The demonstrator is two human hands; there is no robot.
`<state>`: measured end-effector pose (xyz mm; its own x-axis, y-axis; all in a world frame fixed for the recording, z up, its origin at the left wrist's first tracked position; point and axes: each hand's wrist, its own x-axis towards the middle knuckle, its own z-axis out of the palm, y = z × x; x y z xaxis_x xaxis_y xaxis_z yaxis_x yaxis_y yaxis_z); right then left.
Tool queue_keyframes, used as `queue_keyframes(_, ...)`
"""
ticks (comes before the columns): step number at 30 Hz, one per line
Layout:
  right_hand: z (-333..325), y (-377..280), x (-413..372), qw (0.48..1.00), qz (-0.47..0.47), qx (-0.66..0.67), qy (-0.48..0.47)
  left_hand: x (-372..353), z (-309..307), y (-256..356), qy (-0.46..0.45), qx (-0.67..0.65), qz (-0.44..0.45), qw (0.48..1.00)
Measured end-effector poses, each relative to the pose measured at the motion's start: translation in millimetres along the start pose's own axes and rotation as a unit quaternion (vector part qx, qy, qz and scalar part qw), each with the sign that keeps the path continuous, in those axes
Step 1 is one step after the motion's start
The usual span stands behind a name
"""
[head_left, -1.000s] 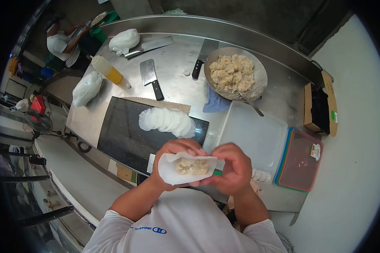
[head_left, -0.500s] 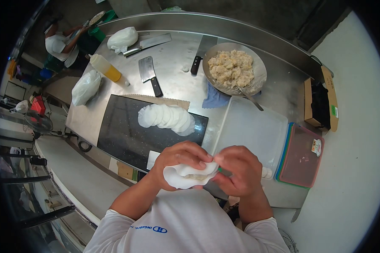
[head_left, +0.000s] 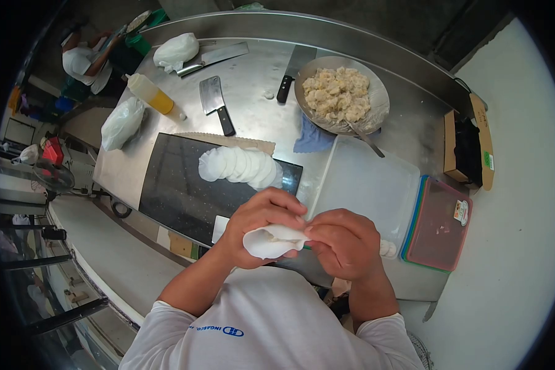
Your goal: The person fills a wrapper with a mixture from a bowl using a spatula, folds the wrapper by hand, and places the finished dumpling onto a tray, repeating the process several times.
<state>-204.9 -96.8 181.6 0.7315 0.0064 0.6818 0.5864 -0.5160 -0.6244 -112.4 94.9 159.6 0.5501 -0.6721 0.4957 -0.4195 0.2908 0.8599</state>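
Observation:
In front of my chest, my left hand point(head_left: 256, 222) cradles a round white dumpling wrapper point(head_left: 265, 244) folded over some pale filling. The wrapper's left end gapes open. My right hand point(head_left: 345, 242) pinches the wrapper's right end between thumb and fingers. Overlapping white wrappers point(head_left: 237, 165) lie in a row on a black speckled board point(head_left: 179, 191) beyond my left hand. A metal bowl point(head_left: 381, 110) of chunky pale filling point(head_left: 337, 94) stands farther back, with a spoon handle point(head_left: 369, 143) sticking out. Small white pieces point(head_left: 387, 248) show just right of my right hand.
A translucent tray point(head_left: 367, 185) lies beyond my right hand, beside stacked coloured lids point(head_left: 439, 223). A cleaver point(head_left: 216, 103), other knives, a squeeze bottle point(head_left: 149, 94) and plastic bags point(head_left: 122, 125) rest on the steel table. Another person point(head_left: 83, 61) stands at the far left.
My right hand has closed into a pinch on the wrapper's right end, and the two edges there are now together. The view has shifted slightly.

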Motion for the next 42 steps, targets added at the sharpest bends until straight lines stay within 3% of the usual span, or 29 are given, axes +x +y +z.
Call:
queue_keyframes(2,0,0,-2,0.998,0.011,-0.01,-0.056,-9,6,-8,0.042,-0.053,-0.008,0.998)
queue_keyframes(4,1,0,-1,0.999,0.003,-0.012,-0.04,-10,5,-9,0.083,-0.108,-0.018,0.991)
queue_keyframes(6,3,-3,2,1.0,-0.004,-0.015,-0.025,-6,-3,-7,-0.004,-0.018,0.002,1.0)
queue_keyframes(8,7,-10,10,0.998,0.034,-0.005,0.048,-3,-4,-8,-0.009,-0.007,0.001,1.0)
queue_keyframes(14,0,-2,-4,0.998,0.019,-0.012,-0.056,-11,6,-15,0.05,-0.015,0.015,0.999)
queue_keyframes(16,0,-4,-2,0.999,0.016,-0.012,-0.033,-9,4,-13,0.05,-0.035,0.024,0.998)
queue_keyframes(18,0,-8,3,1.0,0.012,-0.011,-0.012,-3,-1,-8,-0.012,0.03,0.026,0.999)
queue_keyframes(22,1,-6,2,0.999,0.038,-0.012,-0.02,-2,6,-9,0.001,0.041,0.026,0.999)
queue_keyframes(24,-1,-4,0,0.999,0.025,-0.01,-0.042,-6,19,-11,0.128,-0.045,0.035,0.99)
queue_keyframes(27,-2,-10,5,0.999,0.023,-0.018,-0.043,-11,11,-12,0.071,0.002,0.037,0.997)
queue_keyframes(30,0,-13,12,0.998,0.049,-0.003,0.037,-5,3,-11,0.028,0.045,0.032,0.998)
queue_keyframes(34,-2,-2,1,0.999,0.035,-0.011,-0.033,-4,11,-12,0.059,0.089,0.06,0.992)
queue_keyframes(36,-1,-3,-1,0.998,0.033,-0.008,-0.052,-12,17,-17,0.115,0.007,0.054,0.992)
queue_keyframes(42,2,-11,13,0.996,0.06,0.001,0.064,-2,8,-15,0.04,0.11,0.073,0.99)
